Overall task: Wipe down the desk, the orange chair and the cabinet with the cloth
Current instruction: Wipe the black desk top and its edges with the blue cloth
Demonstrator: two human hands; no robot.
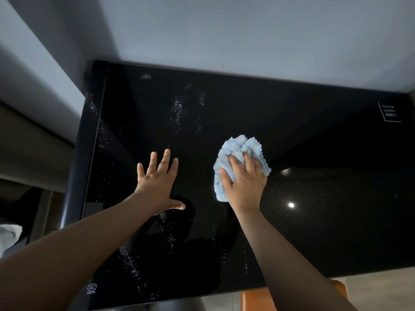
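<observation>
- A glossy black desk fills the view, set against a pale wall.
- The left hand lies flat on the desk, fingers spread and straight, holding nothing.
- The right hand grips a bunched light-blue cloth, pressing it onto the desk just right of the left hand.
- White specks dot the left half of the desk.
- An orange chair shows below the near edge, partly hidden by the right arm.
</observation>
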